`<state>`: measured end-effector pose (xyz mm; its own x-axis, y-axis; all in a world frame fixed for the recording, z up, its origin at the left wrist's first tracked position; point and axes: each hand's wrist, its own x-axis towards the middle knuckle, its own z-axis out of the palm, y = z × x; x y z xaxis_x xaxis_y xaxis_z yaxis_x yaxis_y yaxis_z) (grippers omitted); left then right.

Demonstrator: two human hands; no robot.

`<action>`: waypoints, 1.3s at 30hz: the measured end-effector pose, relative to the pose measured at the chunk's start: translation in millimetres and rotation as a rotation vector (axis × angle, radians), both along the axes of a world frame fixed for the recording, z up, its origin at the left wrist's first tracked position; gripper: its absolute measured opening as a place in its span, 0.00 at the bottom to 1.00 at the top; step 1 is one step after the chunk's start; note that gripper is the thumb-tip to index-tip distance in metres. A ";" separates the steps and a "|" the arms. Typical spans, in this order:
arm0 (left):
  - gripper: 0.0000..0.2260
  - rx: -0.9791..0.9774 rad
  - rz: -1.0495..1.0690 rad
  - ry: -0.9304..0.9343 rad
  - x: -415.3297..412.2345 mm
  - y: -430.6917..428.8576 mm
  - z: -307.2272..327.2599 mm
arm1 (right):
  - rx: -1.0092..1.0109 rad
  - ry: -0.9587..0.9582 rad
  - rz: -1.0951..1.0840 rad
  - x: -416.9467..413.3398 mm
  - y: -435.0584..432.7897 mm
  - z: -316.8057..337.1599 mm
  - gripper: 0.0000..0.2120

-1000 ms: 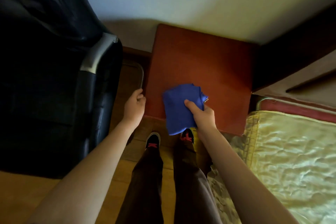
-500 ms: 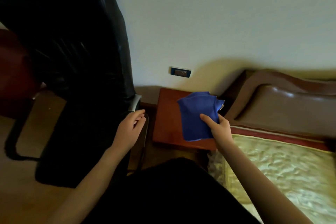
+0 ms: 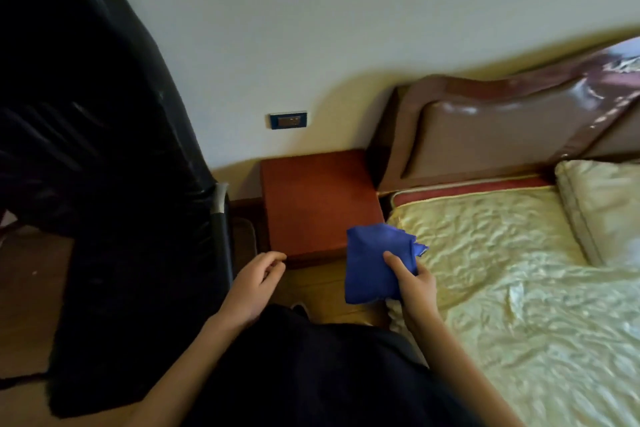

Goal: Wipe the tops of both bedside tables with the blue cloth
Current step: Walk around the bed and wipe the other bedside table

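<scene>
A reddish-brown bedside table [image 3: 317, 201] stands against the wall between a black chair and the bed. Its top is bare. My right hand [image 3: 414, 282] holds a folded blue cloth [image 3: 372, 262] in the air, off the table's front right corner and over the gap beside the bed. My left hand [image 3: 254, 282] hovers empty in front of the table's front left corner, fingers loosely curled and apart. Only one bedside table is in view.
A black leather chair [image 3: 114, 184] fills the left side, its armrest close to the table. The bed [image 3: 519, 270] with a cream quilt lies right, a padded headboard [image 3: 502, 135] behind it. A wall socket [image 3: 288, 120] sits above the table. Wooden floor shows below.
The cloth has come off the table top and moved right and toward me. My view has risen and pulled back, and my left hand has left the table's edge.
</scene>
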<state>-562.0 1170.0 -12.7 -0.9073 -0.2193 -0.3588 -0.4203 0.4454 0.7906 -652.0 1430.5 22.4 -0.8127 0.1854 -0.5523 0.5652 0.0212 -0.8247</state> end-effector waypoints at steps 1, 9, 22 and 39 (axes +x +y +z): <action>0.11 -0.009 -0.050 0.030 -9.3 3.6 3.7 | -0.013 0.010 -0.047 6.0 8.0 6.2 0.04; 0.14 -0.082 -0.575 0.142 -71.9 79.1 30.5 | -0.050 0.107 -0.491 90.6 91.8 43.3 0.04; 0.07 -0.015 -1.319 0.048 106.9 280.5 9.2 | 0.019 0.077 -1.176 427.8 166.7 24.2 0.06; 0.14 -0.159 -2.399 0.117 331.5 550.8 7.1 | -0.052 0.032 -2.367 675.6 126.8 -8.2 0.17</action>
